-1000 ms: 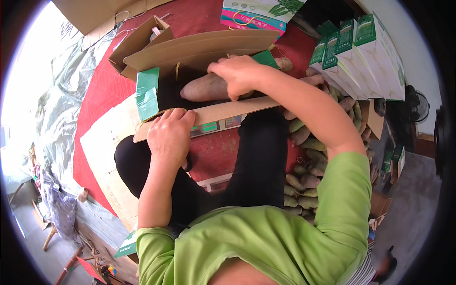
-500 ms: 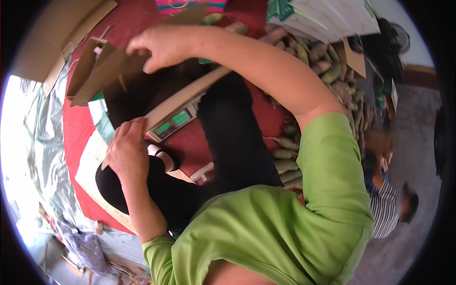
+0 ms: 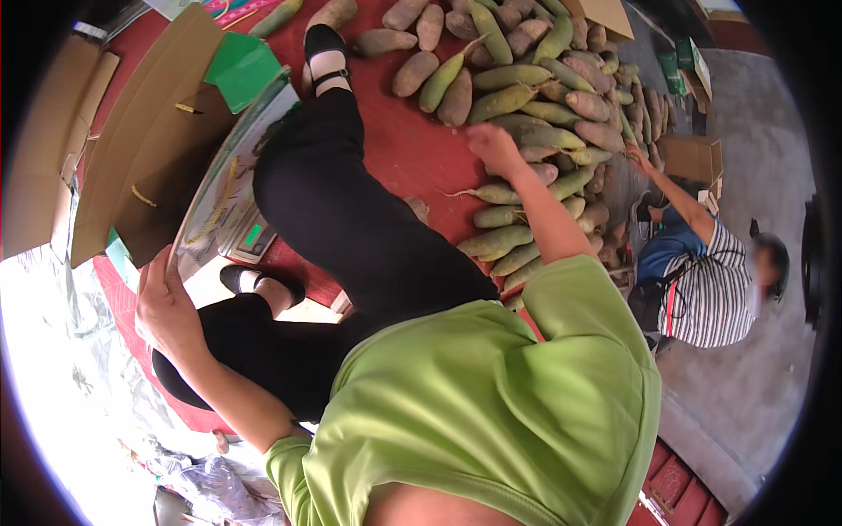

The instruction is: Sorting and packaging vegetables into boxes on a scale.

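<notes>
carton: the open brown carton was tilted in view at the left, a green flap folded out at its far end.
left hand: the left hand was at the carton's near edge, fingers close together; i could not tell how firmly they gripped.
right hand: the right hand was at the near side of the heaped root vegetables, fingers curled in; i could not tell whether they held anything.
roots: green and pinkish-brown ones were spread over the red floor covering, right of the carton.
in the way: the person's black-trousered right leg lay between carton and heap.
scale: the scale, its display lit green, showed beside the carton's near wall.
co-worker: a person in a striped shirt reached one hand to the heap's far side, near a cardboard box.
</notes>
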Demonstrator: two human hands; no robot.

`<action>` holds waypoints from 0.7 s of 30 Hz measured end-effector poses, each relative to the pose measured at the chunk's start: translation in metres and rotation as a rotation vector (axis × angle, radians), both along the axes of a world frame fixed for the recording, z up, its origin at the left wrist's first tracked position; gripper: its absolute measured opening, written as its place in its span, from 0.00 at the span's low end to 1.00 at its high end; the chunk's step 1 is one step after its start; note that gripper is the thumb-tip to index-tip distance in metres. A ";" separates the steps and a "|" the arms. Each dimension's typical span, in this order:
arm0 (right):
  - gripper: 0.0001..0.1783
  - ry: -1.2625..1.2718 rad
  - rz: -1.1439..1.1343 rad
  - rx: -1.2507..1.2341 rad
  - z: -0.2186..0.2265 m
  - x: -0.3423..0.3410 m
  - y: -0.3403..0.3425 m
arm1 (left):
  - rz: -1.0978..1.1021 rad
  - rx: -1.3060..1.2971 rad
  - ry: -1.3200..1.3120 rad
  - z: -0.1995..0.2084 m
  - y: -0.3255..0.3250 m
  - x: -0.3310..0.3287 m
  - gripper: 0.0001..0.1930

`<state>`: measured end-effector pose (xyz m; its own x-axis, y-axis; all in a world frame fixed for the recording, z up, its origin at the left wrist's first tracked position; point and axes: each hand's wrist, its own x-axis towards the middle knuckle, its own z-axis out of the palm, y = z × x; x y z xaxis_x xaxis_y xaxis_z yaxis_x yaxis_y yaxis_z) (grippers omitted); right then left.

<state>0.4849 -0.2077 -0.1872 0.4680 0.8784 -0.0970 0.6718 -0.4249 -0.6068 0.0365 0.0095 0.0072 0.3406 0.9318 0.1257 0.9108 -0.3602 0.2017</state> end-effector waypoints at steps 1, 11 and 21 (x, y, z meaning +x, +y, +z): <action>0.11 -0.123 0.129 -0.201 -0.034 0.005 -0.026 | 0.022 0.005 0.006 0.005 -0.003 -0.006 0.09; 0.13 -0.178 0.218 -0.908 -0.079 -0.088 -0.178 | -0.026 0.036 -0.041 -0.012 0.005 -0.017 0.08; 0.15 -0.401 0.440 -1.084 -0.099 -0.096 -0.171 | 0.006 0.066 0.011 -0.012 0.003 -0.015 0.09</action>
<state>0.3888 -0.3784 -0.2862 0.3177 0.5241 -0.7902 0.9418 -0.2711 0.1989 0.0216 0.0128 -0.0044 0.3364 0.9237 0.1832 0.9152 -0.3665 0.1677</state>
